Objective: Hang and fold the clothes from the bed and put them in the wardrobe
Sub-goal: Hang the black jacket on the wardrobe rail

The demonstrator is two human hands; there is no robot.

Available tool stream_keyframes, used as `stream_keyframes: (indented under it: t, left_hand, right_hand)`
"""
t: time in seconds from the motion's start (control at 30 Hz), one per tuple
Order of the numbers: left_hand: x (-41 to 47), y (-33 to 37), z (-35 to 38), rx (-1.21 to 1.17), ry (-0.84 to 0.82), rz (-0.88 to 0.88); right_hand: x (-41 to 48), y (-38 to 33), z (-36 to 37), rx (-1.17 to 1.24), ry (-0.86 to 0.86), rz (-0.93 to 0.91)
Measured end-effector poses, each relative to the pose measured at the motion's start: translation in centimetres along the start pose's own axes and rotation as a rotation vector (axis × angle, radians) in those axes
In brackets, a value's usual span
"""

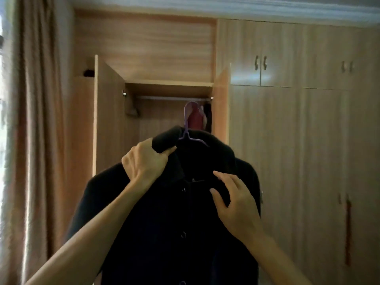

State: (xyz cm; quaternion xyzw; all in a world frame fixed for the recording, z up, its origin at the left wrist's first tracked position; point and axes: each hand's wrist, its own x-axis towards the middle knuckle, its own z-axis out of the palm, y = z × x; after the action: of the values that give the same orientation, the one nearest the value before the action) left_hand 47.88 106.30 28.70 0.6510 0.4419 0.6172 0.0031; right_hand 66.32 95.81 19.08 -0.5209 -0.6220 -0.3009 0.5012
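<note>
A black buttoned jacket (164, 223) hangs on a purple hanger (190, 128), held up in front of me. My left hand (144, 161) grips the jacket's collar and shoulder at the upper left. My right hand (234, 202) pinches the right side of the collar between thumb and fingers. The hanger's hook rises above the collar, below the wardrobe rail (174, 98). The wooden wardrobe (156, 50) stands ahead with both doors of its middle section open. A red garment (195, 118) hangs inside at the right end of the rail.
The left door (109, 120) and the right door (221, 103) swing out toward me. Shut wardrobe doors (287, 140) fill the right side. A long curtain (37, 130) hangs at the left beside a bright window.
</note>
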Motion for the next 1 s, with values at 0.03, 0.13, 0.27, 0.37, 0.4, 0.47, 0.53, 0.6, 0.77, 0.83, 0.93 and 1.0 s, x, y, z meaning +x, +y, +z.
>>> stream_keyframes:
  t: [0.03,0.13,0.27,0.37,0.4,0.47,0.53,0.6,0.77,0.83,0.93,1.0]
  left_hand:
    - [1.3,-1.3,0.1,0.006,0.016,-0.001]
    - [5.6,-4.9,1.0,0.014,0.056,0.024]
    - [11.8,-8.6,2.7,0.051,0.079,0.11]
    - [16.5,-10.8,4.8,0.075,0.094,0.165]
    - [17.9,-11.5,5.7,0.083,0.094,0.17]
    - [20.3,-12.9,7.6,0.096,0.097,0.174]
    - [22.6,-14.4,9.9,0.1,0.111,0.162]
    - [24.7,-16.0,12.6,0.106,0.117,0.153]
    - [29.2,-19.6,20.7,0.114,0.107,0.148]
    - [31.2,-20.9,24.3,0.099,0.092,0.122]
    - [34.8,-22.5,29.6,0.046,0.08,0.066]
    - [37.7,-23.3,32.7,0.014,0.082,0.044]
  right_hand:
    - [0.8,-0.1,2.0,0.024,0.001,0.006]
    - [3.3,-0.5,8.0,0.084,0.008,0.02]
    - [7.2,-0.6,15.3,0.124,0.003,0.051]
    - [10.1,0.0,19.9,0.142,0.021,0.046]
    - [10.9,0.3,21.3,0.147,0.022,0.046]
    - [12.4,1.3,23.9,0.153,0.024,0.044]
    - [13.9,2.8,26.6,0.161,0.035,0.033]
    - [15.6,4.6,29.2,0.182,0.053,0.022]
    - [19.8,10.7,36.2,0.216,0.075,0.01]
    - [21.6,13.5,39.1,0.24,0.076,-0.004]
    - [24.8,18.2,43.4,0.268,0.082,-0.032]
    - [27.5,21.5,45.9,0.302,0.09,-0.038]
